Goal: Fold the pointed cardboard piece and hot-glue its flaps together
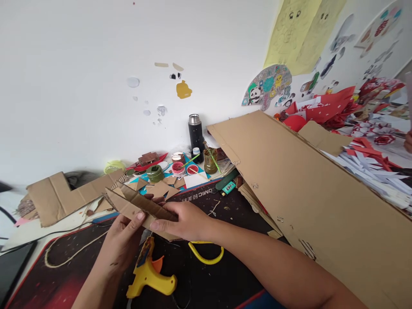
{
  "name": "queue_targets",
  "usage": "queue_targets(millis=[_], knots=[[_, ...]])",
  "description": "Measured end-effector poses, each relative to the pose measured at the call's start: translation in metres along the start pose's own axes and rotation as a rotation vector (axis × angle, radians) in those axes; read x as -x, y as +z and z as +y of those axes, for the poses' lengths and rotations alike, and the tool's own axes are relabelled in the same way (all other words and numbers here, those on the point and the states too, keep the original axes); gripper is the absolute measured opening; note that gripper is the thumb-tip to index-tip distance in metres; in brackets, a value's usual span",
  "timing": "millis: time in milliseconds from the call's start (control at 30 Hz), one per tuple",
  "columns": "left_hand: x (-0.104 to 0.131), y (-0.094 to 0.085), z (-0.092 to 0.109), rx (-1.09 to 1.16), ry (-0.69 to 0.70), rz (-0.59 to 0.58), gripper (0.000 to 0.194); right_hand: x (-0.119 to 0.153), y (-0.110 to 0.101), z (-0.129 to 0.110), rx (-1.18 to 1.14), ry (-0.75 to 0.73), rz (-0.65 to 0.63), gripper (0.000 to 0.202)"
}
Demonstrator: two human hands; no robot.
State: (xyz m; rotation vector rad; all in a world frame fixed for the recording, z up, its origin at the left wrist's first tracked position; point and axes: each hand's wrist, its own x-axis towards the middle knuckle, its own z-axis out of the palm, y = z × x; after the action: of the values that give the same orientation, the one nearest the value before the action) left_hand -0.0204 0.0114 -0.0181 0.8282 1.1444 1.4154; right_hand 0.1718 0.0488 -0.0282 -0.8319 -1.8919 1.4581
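Observation:
Folded cardboard pieces (124,202), standing in a narrow V at their left end, are held between my two hands above the dark mat. My left hand (126,231) grips their lower left side, thumb on the front face. From the right, my right hand (183,219) closes on the right end, thumb in front and some fingers hidden behind. Just below my hands lies a yellow glue gun (152,278) with an orange trigger. A yellow curved tool (207,259) rests on the mat, right of the glue gun.
A large cardboard sheet (289,184) leans across the right side. Paint jars (155,173), brushes and a black bottle (195,135) stand near the wall. Cardboard scraps (51,199) lie at the left, red and white paper at the right. Part of another person's hand (408,141) shows at the right edge.

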Motion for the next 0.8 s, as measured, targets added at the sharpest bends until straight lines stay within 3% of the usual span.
queue_targets(millis=[300, 433, 633, 800], knots=[[0.002, 0.003, -0.003, -0.119, 0.019, 0.022, 0.054, -0.002, 0.000, 0.002, 0.030, 0.044, -0.011, 0.051], [0.003, 0.002, 0.002, -0.055, 0.031, 0.039, 0.060, -0.004, 0.000, 0.006, 0.046, 0.028, 0.012, 0.049], [-0.005, -0.009, 0.007, 0.017, 0.102, 0.059, 0.048, -0.005, 0.000, 0.008, 0.070, 0.049, 0.020, 0.051], [-0.004, -0.007, 0.005, 0.018, 0.139, 0.091, 0.044, -0.003, 0.001, 0.005, 0.062, 0.004, 0.008, 0.051]])
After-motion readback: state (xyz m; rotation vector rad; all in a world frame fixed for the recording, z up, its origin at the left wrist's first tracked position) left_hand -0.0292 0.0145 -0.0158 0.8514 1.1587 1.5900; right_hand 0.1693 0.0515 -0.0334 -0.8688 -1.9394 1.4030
